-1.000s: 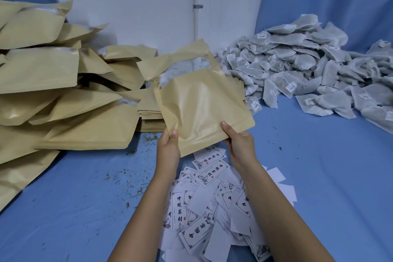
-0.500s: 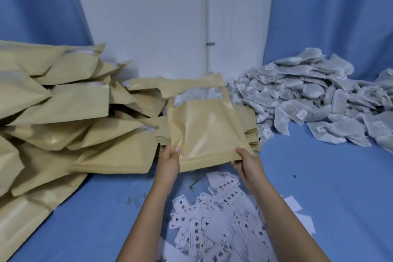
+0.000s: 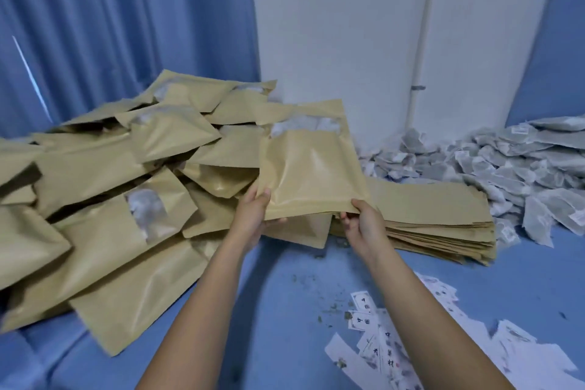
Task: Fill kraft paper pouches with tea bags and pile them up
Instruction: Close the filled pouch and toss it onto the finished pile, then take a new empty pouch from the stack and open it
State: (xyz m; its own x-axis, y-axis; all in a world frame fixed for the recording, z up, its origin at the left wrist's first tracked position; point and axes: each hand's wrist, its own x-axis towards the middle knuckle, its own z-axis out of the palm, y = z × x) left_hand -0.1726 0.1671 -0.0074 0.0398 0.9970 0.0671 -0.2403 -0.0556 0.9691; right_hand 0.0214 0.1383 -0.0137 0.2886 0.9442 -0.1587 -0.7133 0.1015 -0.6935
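I hold the filled kraft pouch by its two lower corners. My left hand pinches the left corner with the thumb on the front, and my right hand grips the right corner. The hands are apart, one on each side, so the full pouch does not sag and its tea bags, seen through the window near the top, do not fall out. It is raised just right of the pile of filled pouches, where I judge it should go. Behind my right hand lies the stack of flat empty pouches, and far right is the heap of loose tea bags. Printed paper slips lie near right on the blue cloth. I see nothing in the way to the pile.
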